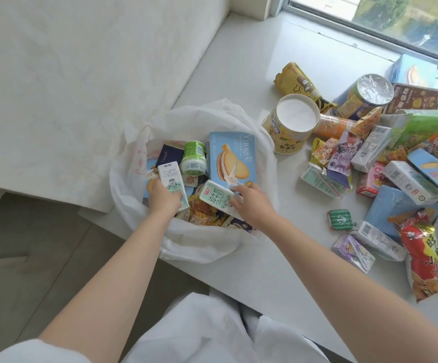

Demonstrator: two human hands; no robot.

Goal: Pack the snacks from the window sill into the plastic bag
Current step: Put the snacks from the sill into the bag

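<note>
Head view | my right hand [249, 203] pinches a milk carton [219, 199], long axis slanting down-right, over the plastic bag [199, 247] | my left hand [163, 196] grips a second carton [172, 180] | both inside its mouth.

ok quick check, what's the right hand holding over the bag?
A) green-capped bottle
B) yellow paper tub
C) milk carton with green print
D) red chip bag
C: the right hand grips a white milk carton with green print over the open plastic bag; the green-capped bottle lies loose inside the bag, and the red chip bag and yellow paper tub sit on the sill.
</note>
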